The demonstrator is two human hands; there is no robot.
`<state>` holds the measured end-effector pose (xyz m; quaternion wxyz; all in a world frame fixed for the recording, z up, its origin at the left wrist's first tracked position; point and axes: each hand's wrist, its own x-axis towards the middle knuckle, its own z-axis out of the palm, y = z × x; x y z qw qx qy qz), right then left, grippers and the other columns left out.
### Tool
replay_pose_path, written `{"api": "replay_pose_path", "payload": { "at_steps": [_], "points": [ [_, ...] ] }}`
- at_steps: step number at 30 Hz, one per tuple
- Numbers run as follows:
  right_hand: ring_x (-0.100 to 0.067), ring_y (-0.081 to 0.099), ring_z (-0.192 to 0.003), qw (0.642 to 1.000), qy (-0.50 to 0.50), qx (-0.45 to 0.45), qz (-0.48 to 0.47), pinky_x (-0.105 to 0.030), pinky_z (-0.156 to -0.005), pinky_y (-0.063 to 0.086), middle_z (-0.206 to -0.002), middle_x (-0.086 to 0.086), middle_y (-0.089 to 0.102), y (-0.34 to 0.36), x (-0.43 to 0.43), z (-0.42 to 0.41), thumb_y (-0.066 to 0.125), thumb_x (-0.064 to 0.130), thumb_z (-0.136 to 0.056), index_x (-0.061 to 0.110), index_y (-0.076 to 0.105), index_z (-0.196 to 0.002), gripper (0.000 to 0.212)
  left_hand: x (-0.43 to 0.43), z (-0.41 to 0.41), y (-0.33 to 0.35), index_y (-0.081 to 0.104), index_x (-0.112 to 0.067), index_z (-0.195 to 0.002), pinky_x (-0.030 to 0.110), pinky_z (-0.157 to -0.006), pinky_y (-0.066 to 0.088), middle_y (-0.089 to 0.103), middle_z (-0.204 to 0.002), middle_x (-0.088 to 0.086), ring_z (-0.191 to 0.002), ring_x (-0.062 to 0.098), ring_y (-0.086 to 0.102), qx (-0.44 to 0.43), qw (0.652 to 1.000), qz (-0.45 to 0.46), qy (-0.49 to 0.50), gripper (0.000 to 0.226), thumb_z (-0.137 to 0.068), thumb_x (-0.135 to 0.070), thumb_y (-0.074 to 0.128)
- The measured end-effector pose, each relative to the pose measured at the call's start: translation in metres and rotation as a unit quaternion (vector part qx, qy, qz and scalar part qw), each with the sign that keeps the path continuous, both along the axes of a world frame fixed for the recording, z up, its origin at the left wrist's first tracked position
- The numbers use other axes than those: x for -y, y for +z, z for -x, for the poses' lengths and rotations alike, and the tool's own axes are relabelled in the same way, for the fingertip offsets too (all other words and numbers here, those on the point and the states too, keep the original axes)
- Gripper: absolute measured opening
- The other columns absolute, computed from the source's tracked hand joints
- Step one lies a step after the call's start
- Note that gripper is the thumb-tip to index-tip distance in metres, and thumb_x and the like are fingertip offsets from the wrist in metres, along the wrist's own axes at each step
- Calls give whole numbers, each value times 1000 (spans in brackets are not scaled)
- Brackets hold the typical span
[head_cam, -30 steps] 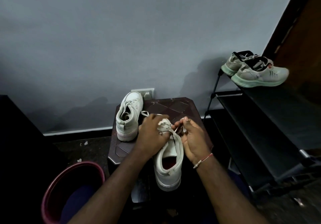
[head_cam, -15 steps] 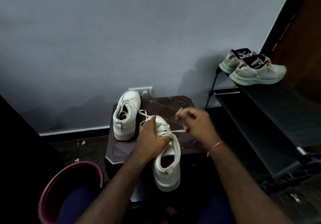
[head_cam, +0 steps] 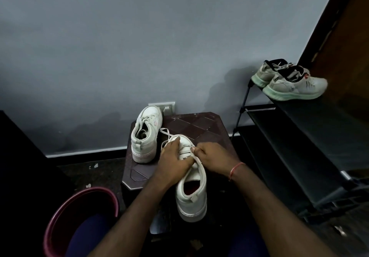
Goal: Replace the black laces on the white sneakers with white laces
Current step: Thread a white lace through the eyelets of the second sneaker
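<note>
Since a moment ago, the right hand [head_cam: 211, 157] has come back in from the side and now sits close against the laces of the near sneaker [head_cam: 192, 197]; its fingers are curled and pinch a white lace [head_cam: 196, 160] just over the tongue; a thin red string [head_cam: 234, 170] goes round its wrist. Left hand [head_cam: 175, 161] lies over the front of the same shoe and holds it, with fingers reaching toward the toe and the thumb across the laces; both hands almost touch. That sneaker points away from the person, with its toe on the small table [head_cam: 199, 123] and its heel sticking out over the near edge; a loose bit of lace loops out on the table by the toe. Beside it on the left stands the other sneaker [head_cam: 144, 135], upright, heel toward the person; behind that one is a wall plug [head_cam: 167, 107]. Down at the left is a red bucket [head_cam: 60, 207]; off to the right is a black rack [head_cam: 299, 137] with two grey shoes [head_cam: 293, 85] on its top shelf.
</note>
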<state>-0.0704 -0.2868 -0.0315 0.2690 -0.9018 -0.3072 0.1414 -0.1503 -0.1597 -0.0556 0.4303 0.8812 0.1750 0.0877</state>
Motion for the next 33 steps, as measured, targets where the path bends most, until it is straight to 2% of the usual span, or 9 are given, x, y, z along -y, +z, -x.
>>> {"api": "replay_pose_path", "payload": {
  "at_steps": [2, 4, 6, 8, 14, 20, 29, 31, 33],
  "points": [
    [-22, 54, -63, 973, -66, -140, -172, -31, -56, 37, -69, -8, 58, 0, 2, -2, 45, 31, -102, 14, 57, -74, 35, 0, 1, 0, 44, -8, -137, 17, -94, 29, 51, -131, 6, -119, 16, 44, 3, 1000, -1, 4, 84, -61, -41, 55],
    [-10, 36, -44, 834, -182, -327, -405, -24, -46, 27, -53, 1, 41, -2, 4, -1, 50, 27, -100, 14, 51, -70, 33, -2, 1, -1, 36, -11, -145, 25, -108, 29, 45, -141, 5, -130, 18, 39, -9, 1000, 8, 4, 92, -60, -42, 54],
    [-6, 28, -38, 737, -249, -384, -498, -21, -44, 25, -49, 4, 36, -10, 4, 2, 54, 26, -98, 17, 46, -65, 35, -2, 0, -2, 32, -13, -148, 31, -113, 28, 41, -146, 4, -135, 19, 34, -17, 1000, 12, 6, 95, -61, -44, 53],
    [-7, 32, -38, 703, -264, -393, -531, -20, -42, 29, -51, 0, 42, -16, -1, 9, 53, 26, -98, 15, 47, -65, 36, -1, 1, -4, 34, -15, -147, 31, -113, 28, 42, -145, 4, -135, 19, 35, -8, 1000, 6, 6, 93, -61, -44, 54],
    [-7, 42, -37, 690, -222, -411, -553, -17, -42, 37, -65, -13, 65, -15, -7, 13, 45, 29, -102, 11, 45, -66, 40, -3, -1, -7, 51, -29, -138, 29, -113, 28, 44, -139, 2, -133, 17, 35, -1, 1000, -22, -11, 77, -63, -46, 52],
    [-6, 28, -41, 645, -228, -436, -585, -18, -43, 29, -52, 4, 36, -4, -10, 7, 42, 37, -102, 18, 38, -61, 45, -2, -2, -7, 49, -11, -140, 29, -115, 26, 40, -147, 2, -137, 17, 32, -37, 998, -53, -5, 89, -61, -51, 51],
    [-6, 25, -38, 597, -247, -457, -612, -18, -41, 28, -46, 7, 33, -11, -6, -1, 41, 36, -102, 21, 35, -61, 44, 2, -2, -8, 47, -8, -141, 27, -116, 24, 36, -151, 2, -140, 16, 29, -45, 998, -50, 1, 88, -63, -48, 48],
    [-6, 25, -38, 611, -247, -455, -599, -18, -40, 27, -47, 7, 33, -12, -8, -1, 44, 35, -101, 21, 36, -60, 44, 3, -1, -8, 48, -7, -140, 27, -116, 24, 38, -150, 3, -140, 16, 30, -39, 998, -46, 0, 86, -64, -47, 47],
    [-4, 29, -38, 675, -256, -402, -563, -18, -40, 26, -48, 8, 38, -11, -7, -1, 51, 31, -98, 20, 41, -61, 39, 2, 0, -9, 52, -6, -137, 27, -115, 25, 41, -147, 4, -137, 18, 33, -24, 999, -29, -2, 80, -66, -44, 48]
  ]
}}
